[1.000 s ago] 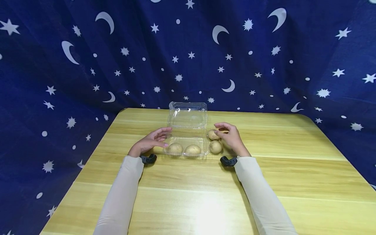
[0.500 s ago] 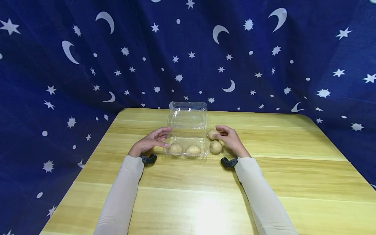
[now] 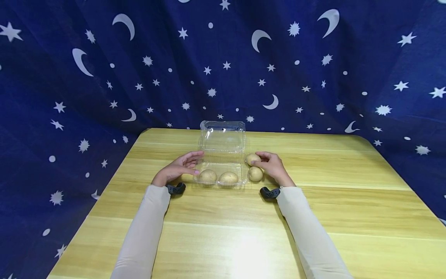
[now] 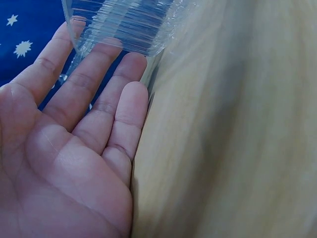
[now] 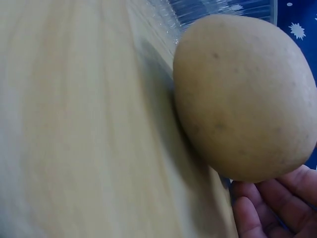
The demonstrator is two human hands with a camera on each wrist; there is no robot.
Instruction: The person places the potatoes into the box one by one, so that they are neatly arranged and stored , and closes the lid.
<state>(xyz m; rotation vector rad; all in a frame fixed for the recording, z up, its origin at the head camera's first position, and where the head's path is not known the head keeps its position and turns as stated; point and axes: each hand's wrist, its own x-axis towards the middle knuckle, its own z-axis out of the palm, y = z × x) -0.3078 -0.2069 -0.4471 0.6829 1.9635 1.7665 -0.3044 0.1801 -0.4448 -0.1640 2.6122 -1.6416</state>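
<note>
A clear plastic clamshell box (image 3: 223, 167) lies with its lid (image 3: 223, 136) raised at the back. Two potatoes, a left one (image 3: 208, 176) and a right one (image 3: 228, 178), lie along the front of its base. My left hand (image 3: 179, 166) rests at the box's left side, and in the left wrist view its fingers (image 4: 81, 89) reach the ribbed plastic nearly straight. Right of the box, my right hand (image 3: 273, 166) grips the rear potato (image 3: 253, 159) between thumb and fingers. The front potato (image 3: 256, 174) sits just below that hand, and in the right wrist view it hides part of the fingers.
The box and potatoes stand on a light wooden table (image 3: 216, 217). A dark blue curtain (image 3: 223, 77) with stars and moons hangs behind the table's far edge. Each wrist carries a black strap device, the left one (image 3: 176, 188) and the right one (image 3: 270, 192).
My right hand has come down and its thumb and fingers have closed on the rear potato. My left hand, the box and the potatoes keep their places.
</note>
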